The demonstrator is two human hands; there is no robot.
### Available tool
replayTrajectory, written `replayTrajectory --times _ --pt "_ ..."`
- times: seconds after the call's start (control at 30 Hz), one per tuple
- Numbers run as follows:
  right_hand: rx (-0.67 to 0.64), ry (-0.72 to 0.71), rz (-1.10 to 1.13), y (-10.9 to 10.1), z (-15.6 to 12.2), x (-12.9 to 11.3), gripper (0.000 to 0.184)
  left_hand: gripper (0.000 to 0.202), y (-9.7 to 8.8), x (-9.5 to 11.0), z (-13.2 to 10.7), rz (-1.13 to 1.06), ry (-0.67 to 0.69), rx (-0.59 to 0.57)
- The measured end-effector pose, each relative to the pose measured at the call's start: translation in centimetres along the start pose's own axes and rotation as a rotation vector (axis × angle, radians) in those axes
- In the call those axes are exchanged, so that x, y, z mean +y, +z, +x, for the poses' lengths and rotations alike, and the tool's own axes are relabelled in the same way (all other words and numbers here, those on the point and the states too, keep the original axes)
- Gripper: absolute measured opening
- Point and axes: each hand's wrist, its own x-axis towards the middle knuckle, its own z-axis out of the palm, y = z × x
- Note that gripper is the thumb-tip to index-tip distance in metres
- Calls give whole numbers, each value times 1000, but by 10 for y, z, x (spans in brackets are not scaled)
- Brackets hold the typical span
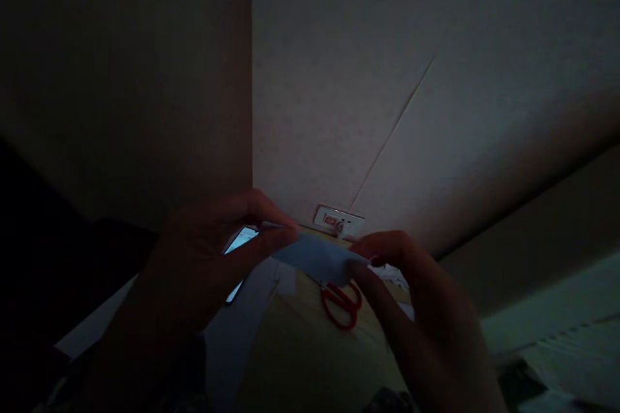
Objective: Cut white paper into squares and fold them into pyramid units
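A strip of light blue paper point(317, 257) is stretched between my two hands above the work surface. My left hand point(217, 245) pinches its left end between thumb and index finger. At the other end, the thumb and fingers of my right hand point(411, 290) grip the paper's edge. Below the paper lie scissors with red handles point(341, 306); their blades are mostly hidden. Behind my left hand is a phone point(241, 240) with a lit screen, partly covered by my fingers. The scene is dim, so fine detail on the paper is lost.
A yellowish surface point(310, 355) spreads beneath my hands, with white paper point(237, 329) on its left. On the wall point(329, 90) ahead sits a socket plate point(339, 218) with a plug in it and a cord rising right. A pale fabric-like area point(571, 310) lies at right.
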Motion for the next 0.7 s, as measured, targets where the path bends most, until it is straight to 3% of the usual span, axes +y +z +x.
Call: replayTrajectory --times 0.17,0.3,0.5,0.7 --pt "-3 -49 -69 0 3 2 9 3 -2 -10 6 244 112 -158" --pt "-29 -142 -93 -1 6 -1 12 7 3 -7 2 254 188 -287" --pt "-45 -139 -25 2 6 -9 12 10 7 1 -3 222 214 -300" --pt "-7 -37 1 -4 -1 -4 15 7 -3 -4 1 280 192 -313"
